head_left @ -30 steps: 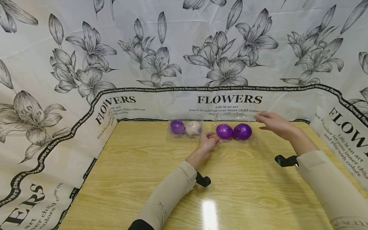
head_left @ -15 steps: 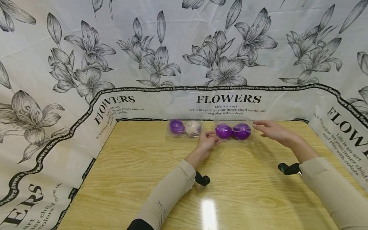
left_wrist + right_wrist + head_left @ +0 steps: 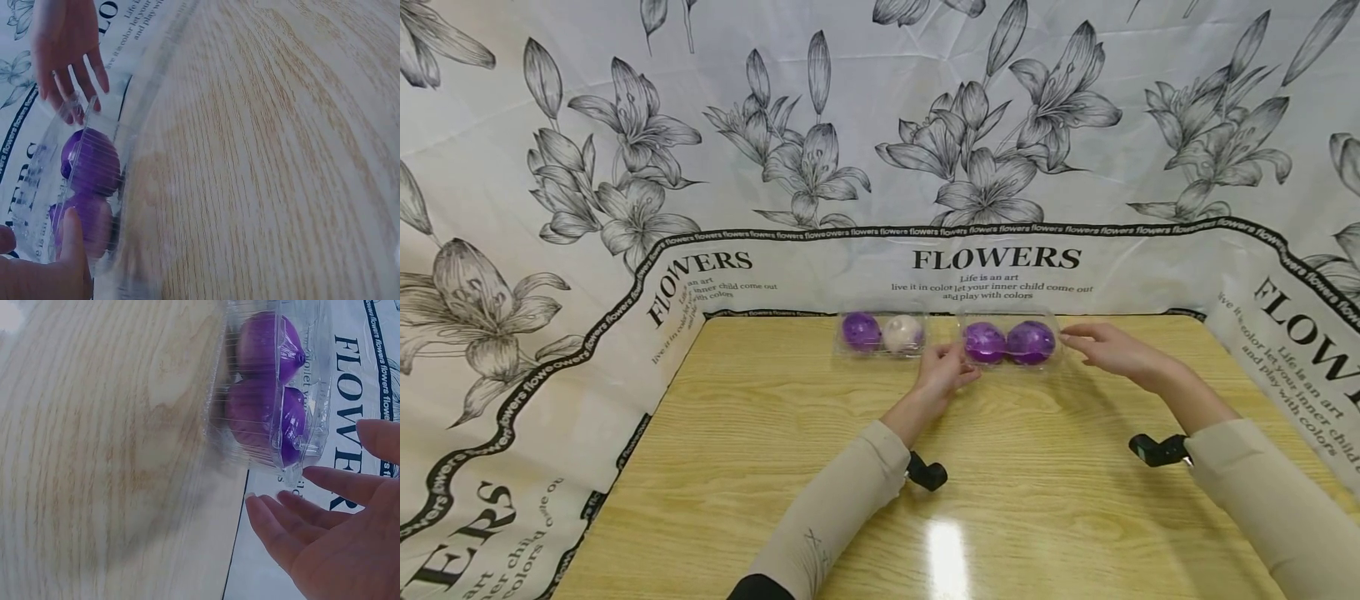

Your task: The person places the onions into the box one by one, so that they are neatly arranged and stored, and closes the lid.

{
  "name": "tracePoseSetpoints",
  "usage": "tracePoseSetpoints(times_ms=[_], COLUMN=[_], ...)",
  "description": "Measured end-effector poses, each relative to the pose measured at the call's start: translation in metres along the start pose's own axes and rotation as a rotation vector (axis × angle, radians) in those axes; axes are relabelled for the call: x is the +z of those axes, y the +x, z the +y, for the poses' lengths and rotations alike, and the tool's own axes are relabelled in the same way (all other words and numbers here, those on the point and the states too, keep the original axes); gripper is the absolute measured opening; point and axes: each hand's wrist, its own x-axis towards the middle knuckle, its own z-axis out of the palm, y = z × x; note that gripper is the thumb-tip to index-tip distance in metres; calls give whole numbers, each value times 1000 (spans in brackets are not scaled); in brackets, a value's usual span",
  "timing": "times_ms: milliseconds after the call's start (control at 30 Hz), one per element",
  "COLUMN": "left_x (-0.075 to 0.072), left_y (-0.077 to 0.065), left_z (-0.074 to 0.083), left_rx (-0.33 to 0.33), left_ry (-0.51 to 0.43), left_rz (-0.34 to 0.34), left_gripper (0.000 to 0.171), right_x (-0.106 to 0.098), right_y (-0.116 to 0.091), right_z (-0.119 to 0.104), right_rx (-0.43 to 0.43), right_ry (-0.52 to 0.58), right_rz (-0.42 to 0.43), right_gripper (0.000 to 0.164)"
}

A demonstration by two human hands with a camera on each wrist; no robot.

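Two clear egg cases (image 3: pixel 1009 343) (image 3: pixel 882 334) sit side by side between floral sheeting (image 3: pixel 880 150).

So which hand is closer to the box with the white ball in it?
The left hand. It sits just right of the box with the white ball, touching the other box. The right hand is farther off, beyond that other box.

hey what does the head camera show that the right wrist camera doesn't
Only the head view shows the second clear container holding a purple ball and a white one, the left hand, both sleeves and the whole flower-print backdrop. Only the right wrist view shows, close up, the right hand's fingertips just apart from the lid's edge. Both show the clear container with two purple balls, the right hand and the wooden table.
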Motion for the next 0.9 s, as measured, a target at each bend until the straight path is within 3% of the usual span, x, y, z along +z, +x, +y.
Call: tracePoseSetpoints(times_ms=[500,700,900], left_x=[-3,-1,1], left_y=[-1,2,0], left_z=[-1,-3,-5], left_rx=[-6,5,20], left_ry=[35,64,168], left_rz=[0,22,21], left_gripper=[32,29,32], right_x=[8,12,13], right_y=[1,4,3], right_z=[6,11,14], right_rx=[-71,-39,10], right_ry=[93,95,153], right_rz=[6,68,78], right_gripper=[53,59,61])
